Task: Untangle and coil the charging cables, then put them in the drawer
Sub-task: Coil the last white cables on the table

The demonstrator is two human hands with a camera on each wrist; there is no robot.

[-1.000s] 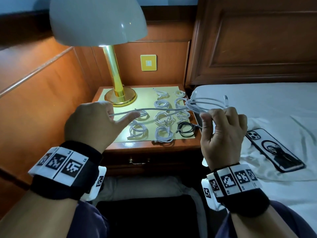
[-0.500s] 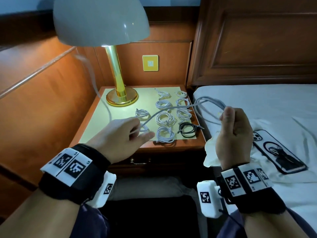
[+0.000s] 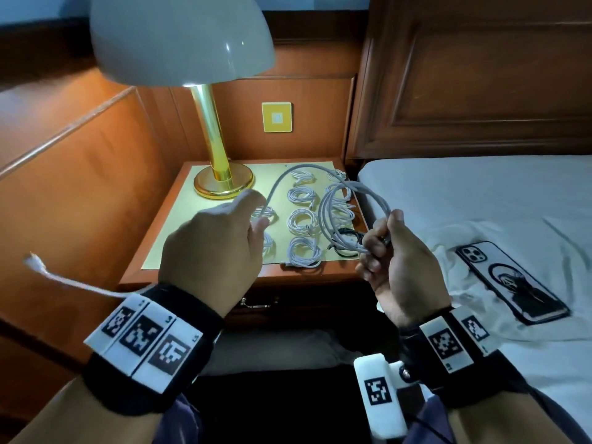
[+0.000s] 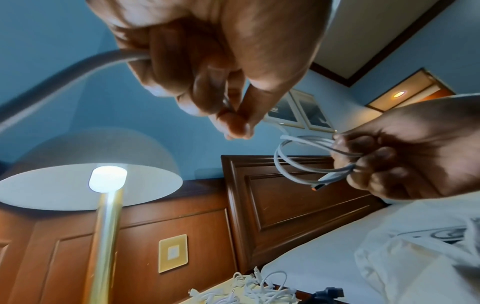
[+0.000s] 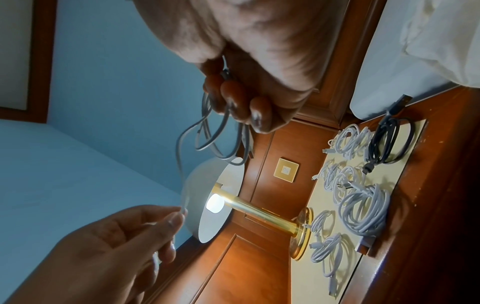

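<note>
I hold one grey-white charging cable (image 3: 354, 200) in the air in front of the nightstand (image 3: 179, 200). My right hand (image 3: 389, 238) grips its coiled loops (image 4: 298, 162) (image 5: 221, 131) together with one plug. My left hand (image 3: 253, 216) pinches the loose strand (image 5: 179, 164) between thumb and fingers (image 4: 233, 121). The free tail (image 3: 64, 280) with its plug sticks out left past my wrist. Several coiled white cables (image 3: 302, 219) (image 5: 363, 205) and one black coil (image 5: 389, 139) lie on the yellow mat. The drawer handle (image 3: 256, 304) shows below; the drawer is closed.
A brass lamp (image 3: 217, 174) with a white dome shade stands at the nightstand's back left. A phone (image 3: 509, 280) lies on white cloth on the bed (image 3: 480, 193) to the right. A wooden headboard and wall panels surround the nightstand.
My left hand has drawn back toward me, letting the strand slide through, so the free end now trails out to the left. The right hand turned and holds another loop.
</note>
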